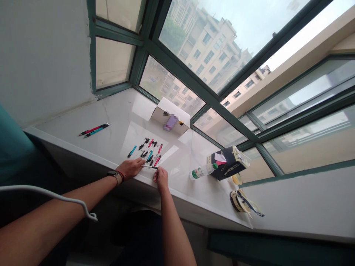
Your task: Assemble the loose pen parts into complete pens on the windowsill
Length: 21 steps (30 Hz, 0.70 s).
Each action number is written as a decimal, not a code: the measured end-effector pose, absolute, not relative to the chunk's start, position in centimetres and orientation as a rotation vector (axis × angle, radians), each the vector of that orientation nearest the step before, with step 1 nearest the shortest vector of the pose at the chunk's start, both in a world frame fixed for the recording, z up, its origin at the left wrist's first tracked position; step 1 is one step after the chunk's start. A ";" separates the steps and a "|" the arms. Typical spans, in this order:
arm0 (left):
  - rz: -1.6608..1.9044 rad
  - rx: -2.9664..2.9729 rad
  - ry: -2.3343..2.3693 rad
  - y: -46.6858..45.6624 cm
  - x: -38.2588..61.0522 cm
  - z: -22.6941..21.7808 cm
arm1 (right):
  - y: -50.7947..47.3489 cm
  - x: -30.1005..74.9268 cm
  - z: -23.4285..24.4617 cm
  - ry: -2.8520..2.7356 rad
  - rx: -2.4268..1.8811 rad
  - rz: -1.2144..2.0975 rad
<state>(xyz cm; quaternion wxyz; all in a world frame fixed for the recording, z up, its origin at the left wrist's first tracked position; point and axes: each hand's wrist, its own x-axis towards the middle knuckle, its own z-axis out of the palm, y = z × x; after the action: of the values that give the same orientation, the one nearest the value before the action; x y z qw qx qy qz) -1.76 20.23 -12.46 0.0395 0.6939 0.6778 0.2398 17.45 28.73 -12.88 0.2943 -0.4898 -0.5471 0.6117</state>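
A thin pen refill, pale on the left and dark on the right, spans the gap between my hands just above the counter's front edge. My left hand, closed, pinches its left end; a dark watch and a red band circle that wrist. At the other end, the fingers of my right hand are closed on the dark part. Just beyond lie several loose pen parts: a teal barrel, red barrels, another teal piece and small black pieces.
Two whole-looking pens, red and teal, lie at the left. A white box-like stand with a blurred purple item is by the window. On the right stand a plastic bottle, a dark box and a round strapped container.
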 end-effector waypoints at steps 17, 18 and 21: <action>0.801 2.220 2.051 20.5 -1.7 -13.0 | 28.7 17.5 -13.1 -1.307 -1.255 1.663; 0.793 2.223 2.054 20.4 -1.7 -13.0 | 28.7 17.5 -13.2 -1.316 -1.256 1.653; 0.771 2.221 2.064 20.4 -1.7 -13.0 | 28.6 17.4 -13.2 -1.378 -1.253 1.603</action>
<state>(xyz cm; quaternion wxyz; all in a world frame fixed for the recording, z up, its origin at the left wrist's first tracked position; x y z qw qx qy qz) -1.70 20.39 -12.98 0.0065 0.7100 0.6596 0.2464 17.39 28.63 -13.24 0.3353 -0.4803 -0.5283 0.6146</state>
